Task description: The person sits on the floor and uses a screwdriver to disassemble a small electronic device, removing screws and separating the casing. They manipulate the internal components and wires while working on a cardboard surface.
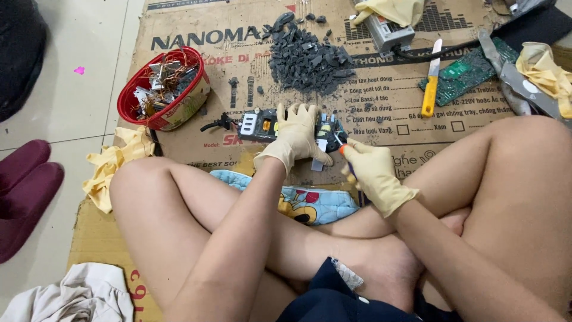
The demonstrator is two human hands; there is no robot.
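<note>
A dark circuit board (262,124) with white and yellow parts lies on flattened cardboard (381,107) in front of my crossed legs. My left hand (296,138), in a pale yellow glove, presses down on the board's right half. My right hand (372,170), also gloved, grips a small tool with an orange handle (344,150); its tip points at the board's right edge next to my left thumb.
A red bowl (128,98) of metal scraps sits at the left. A heap of dark broken pieces (307,56) lies behind the board. A yellow-handled knife (431,80), a green circuit board (468,71), spare gloves (545,71) and a metal box (388,31) are at the right. Cloths lie at the left.
</note>
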